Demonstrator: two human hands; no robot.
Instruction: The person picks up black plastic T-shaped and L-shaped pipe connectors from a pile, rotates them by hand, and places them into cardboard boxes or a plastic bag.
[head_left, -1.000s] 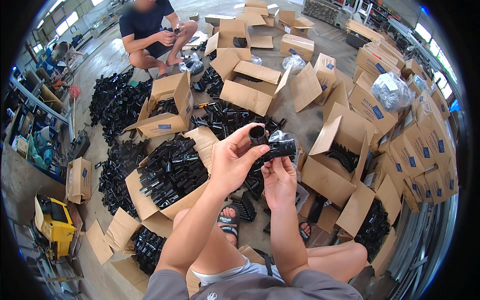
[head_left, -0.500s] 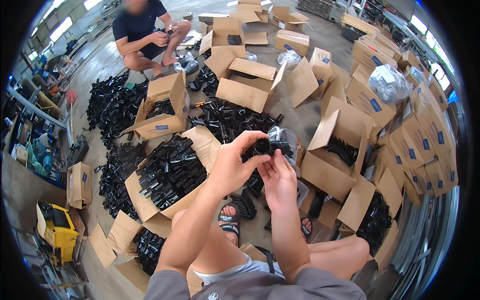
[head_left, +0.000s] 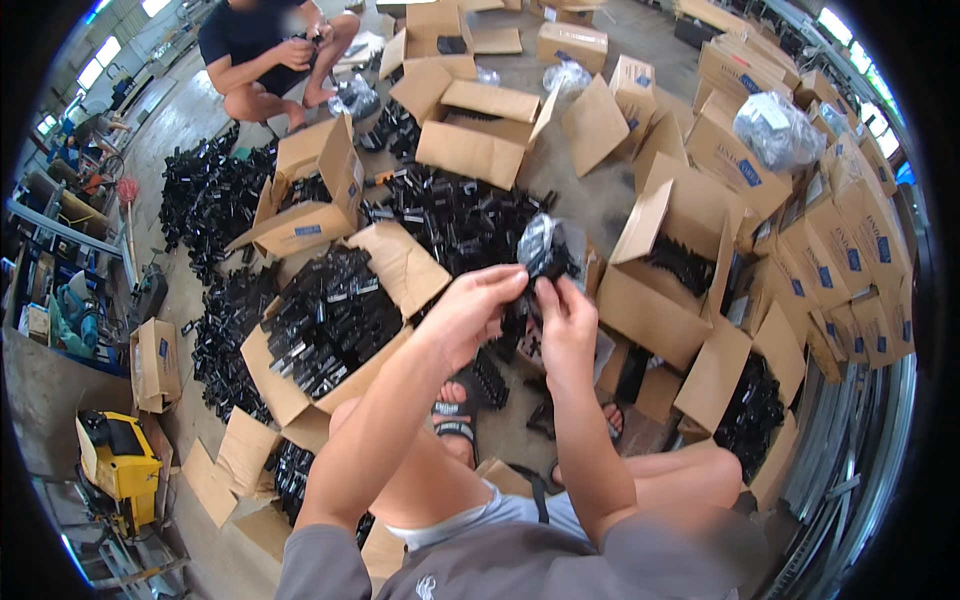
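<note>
Left hand (head_left: 468, 318) and right hand (head_left: 568, 325) both on one black part (head_left: 549, 264), up in front of the knees, over the floor. Change: half a second ago its round open end faced the camera between left thumb and index; now that opening is out of sight and the part sits past the fingertips, turned. So handling goes on in the air, part not set down. Exact angle unclear, dark on dark.

Pose: both hands nearly closed, fingertips pinching. Left comes in from the left, wrist bent inward, thumb and finger at the part's left edge; right rises from below, thumb and index on its near right side. Lower left fingers partly hidden.

Beyond: clear plastic bag (head_left: 538, 236) just behind the part; open carton (head_left: 365, 372) of black pieces to the left; loose black pile (head_left: 450, 215) farther; co-worker (head_left: 240, 50) crouching at far left.
</note>
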